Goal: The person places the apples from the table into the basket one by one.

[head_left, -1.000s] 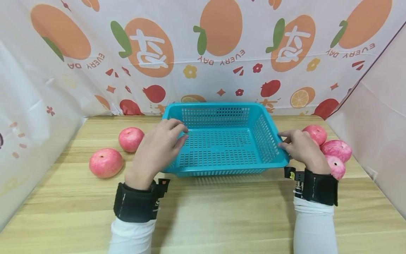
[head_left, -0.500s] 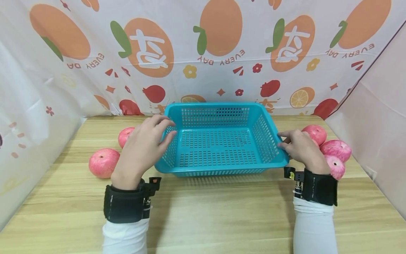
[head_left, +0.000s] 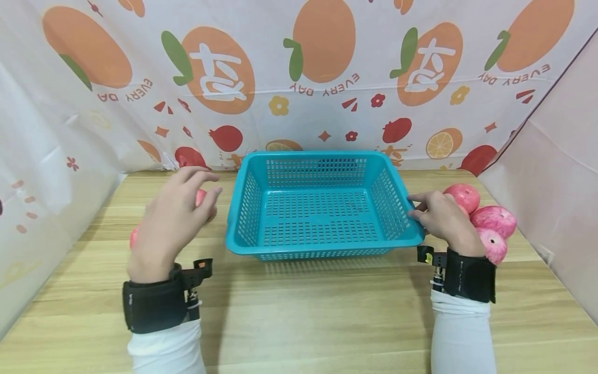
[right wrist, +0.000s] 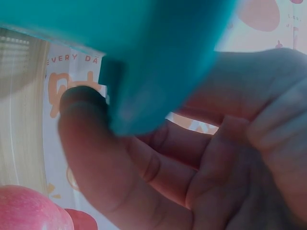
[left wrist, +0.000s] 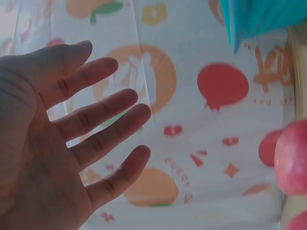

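A turquoise plastic basket [head_left: 322,244] with slotted walls stands on the table, nothing inside it. My right hand [head_left: 441,218] grips its right rim; in the right wrist view the fingers [right wrist: 110,163] curl under the turquoise edge. Left of the basket and apart from it, my left hand [head_left: 170,223] is raised with spread fingers, holding nothing. It overlaps two pink-red apples, a front one [head_left: 134,238] and a back one [head_left: 201,197], both mostly hidden in the head view. The left wrist view has an apple [left wrist: 292,158] at its right edge, away from the fingers.
Several more apples [head_left: 496,222] lie clustered beyond my right wrist. A white fruit-print cloth [head_left: 327,119] rises behind the wooden table [head_left: 317,311], and pale cloth walls close in both sides. Each wrist wears a black strap with a small camera mount.
My left hand has moved from the basket's left rim leftward to over the left apples. The right hand has stayed on the right rim, and the basket has hardly moved.
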### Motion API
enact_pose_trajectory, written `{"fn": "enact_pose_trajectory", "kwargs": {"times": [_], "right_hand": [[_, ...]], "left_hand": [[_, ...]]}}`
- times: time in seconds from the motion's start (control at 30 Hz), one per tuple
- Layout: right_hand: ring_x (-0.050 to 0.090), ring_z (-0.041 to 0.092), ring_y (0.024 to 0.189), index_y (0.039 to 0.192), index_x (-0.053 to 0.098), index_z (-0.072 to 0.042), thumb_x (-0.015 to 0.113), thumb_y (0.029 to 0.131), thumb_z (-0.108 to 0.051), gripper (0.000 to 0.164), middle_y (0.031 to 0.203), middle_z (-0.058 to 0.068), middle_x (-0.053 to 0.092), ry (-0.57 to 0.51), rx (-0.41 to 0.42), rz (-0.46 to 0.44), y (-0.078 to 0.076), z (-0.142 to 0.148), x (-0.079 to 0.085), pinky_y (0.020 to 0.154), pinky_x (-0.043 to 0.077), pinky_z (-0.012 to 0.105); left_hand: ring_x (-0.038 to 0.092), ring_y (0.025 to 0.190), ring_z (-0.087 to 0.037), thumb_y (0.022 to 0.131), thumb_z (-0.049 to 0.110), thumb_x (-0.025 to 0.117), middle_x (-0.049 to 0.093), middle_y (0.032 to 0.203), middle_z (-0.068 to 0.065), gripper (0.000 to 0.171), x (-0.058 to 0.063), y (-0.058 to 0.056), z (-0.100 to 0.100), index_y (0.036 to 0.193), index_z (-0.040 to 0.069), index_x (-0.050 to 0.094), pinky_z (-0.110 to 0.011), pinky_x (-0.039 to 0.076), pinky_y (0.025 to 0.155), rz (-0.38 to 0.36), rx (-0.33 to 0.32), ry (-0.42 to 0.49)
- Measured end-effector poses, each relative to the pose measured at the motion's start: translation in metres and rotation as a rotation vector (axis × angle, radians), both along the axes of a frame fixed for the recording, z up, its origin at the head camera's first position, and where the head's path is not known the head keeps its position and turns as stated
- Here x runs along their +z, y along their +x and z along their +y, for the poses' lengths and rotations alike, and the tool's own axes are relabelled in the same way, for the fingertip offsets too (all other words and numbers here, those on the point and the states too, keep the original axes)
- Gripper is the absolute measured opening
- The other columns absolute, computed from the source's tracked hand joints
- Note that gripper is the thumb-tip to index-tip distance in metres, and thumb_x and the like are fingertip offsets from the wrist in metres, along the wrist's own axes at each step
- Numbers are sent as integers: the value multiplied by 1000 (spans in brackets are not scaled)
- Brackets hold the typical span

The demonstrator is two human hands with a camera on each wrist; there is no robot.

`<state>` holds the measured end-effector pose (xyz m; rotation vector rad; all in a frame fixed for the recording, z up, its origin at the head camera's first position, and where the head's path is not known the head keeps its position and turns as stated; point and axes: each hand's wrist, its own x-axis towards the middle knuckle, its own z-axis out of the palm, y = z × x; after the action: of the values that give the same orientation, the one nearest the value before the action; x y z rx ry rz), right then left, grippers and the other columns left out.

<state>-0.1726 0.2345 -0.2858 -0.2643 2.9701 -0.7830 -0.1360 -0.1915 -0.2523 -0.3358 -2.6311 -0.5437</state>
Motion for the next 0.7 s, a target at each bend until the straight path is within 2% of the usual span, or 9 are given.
{"fn": "enact_pose_trajectory", "kwargs": {"times": [0.07, 0.2, 0.7], "right_hand": [[60, 16, 59, 123, 46, 9, 60, 84, -7, 45, 91, 25, 61, 0, 0, 1, 0, 0, 0, 54, 56, 34], [60, 16, 59, 123, 46, 10, 61, 84, -6, 45, 91, 25, 61, 3, 2, 7, 0, 0, 0, 54, 56, 34], [60, 16, 59, 123, 46, 10, 60, 84, -7, 45, 91, 26, 61, 10, 6, 12, 1, -1, 1, 53, 56, 34]], "left_hand": [[42, 107, -35, 89, 24, 54, 49, 119, -16, 30, 1, 2, -7, 113, 6, 57, -62, 43, 81, -21, 28, 25], [41, 110, -36, 89, 25, 53, 49, 121, -15, 31, 1, 2, -13, 115, 8, 56, -64, 40, 84, -39, 53, 43], [40, 110, -38, 90, 28, 52, 46, 124, -17, 32, -1, 4, -22, 116, 9, 55, -66, 39, 84, -69, 101, 38]]}}
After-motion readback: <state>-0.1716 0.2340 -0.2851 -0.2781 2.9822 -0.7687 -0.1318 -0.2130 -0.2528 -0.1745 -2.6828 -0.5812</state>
